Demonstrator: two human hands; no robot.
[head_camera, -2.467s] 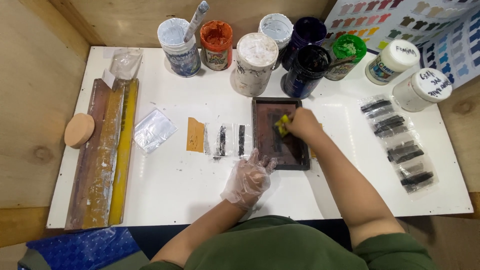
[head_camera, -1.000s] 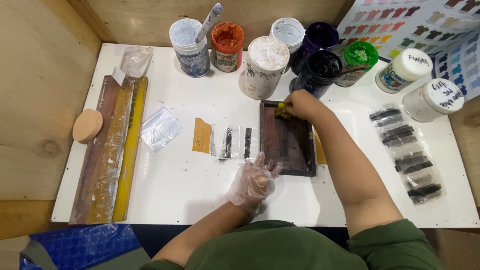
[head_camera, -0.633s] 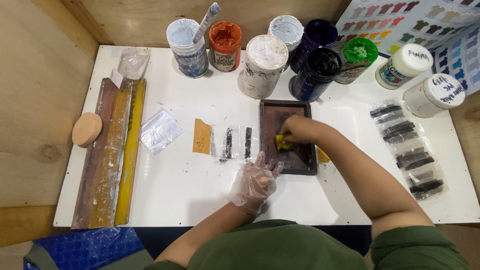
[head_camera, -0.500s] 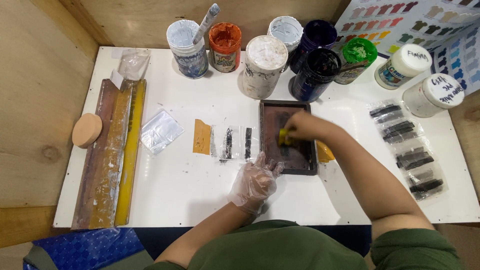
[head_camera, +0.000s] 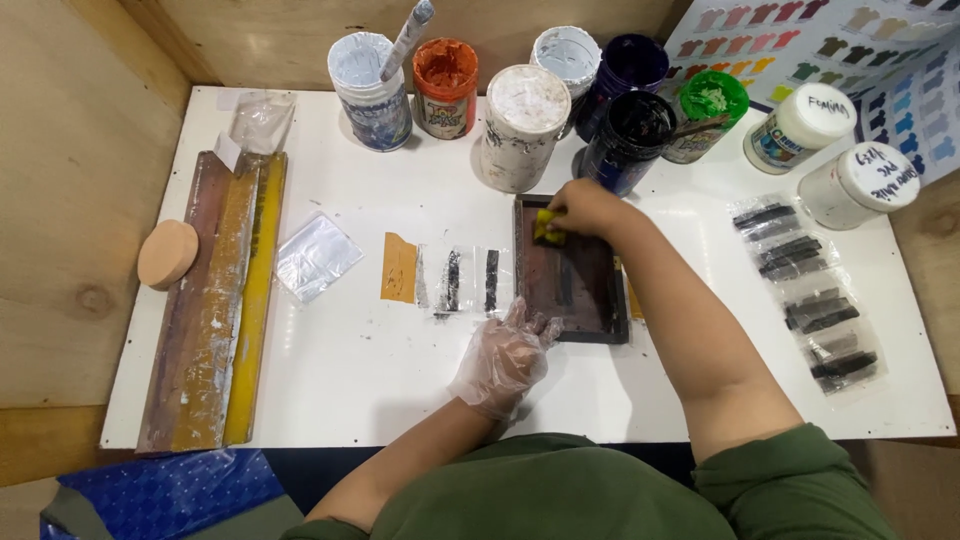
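A small dark-framed printing screen (head_camera: 585, 290) lies flat on the white table (head_camera: 350, 370). My right hand (head_camera: 585, 208) is closed on a small yellow sponge (head_camera: 545, 225) and presses it on the screen's far left corner. My left hand (head_camera: 503, 355), in a clear plastic glove, rests with fingers spread on the screen's near left edge. Just left of the screen lie clear strips with black printed bars (head_camera: 470, 282) and an orange card (head_camera: 399, 268).
Paint jars stand along the back: a white one with a stick (head_camera: 370, 78), orange (head_camera: 445, 85), a lidded white one (head_camera: 522, 125), black (head_camera: 625, 140), green (head_camera: 705, 112). Long squeegees (head_camera: 215, 300) and a round wooden block (head_camera: 166, 253) lie at left. Printed strips in clear film (head_camera: 805, 282) sit at right.
My right hand has rubbed the sponge back and forth over the screen and now sits at its far left corner again. My left hand has stayed on the frame.
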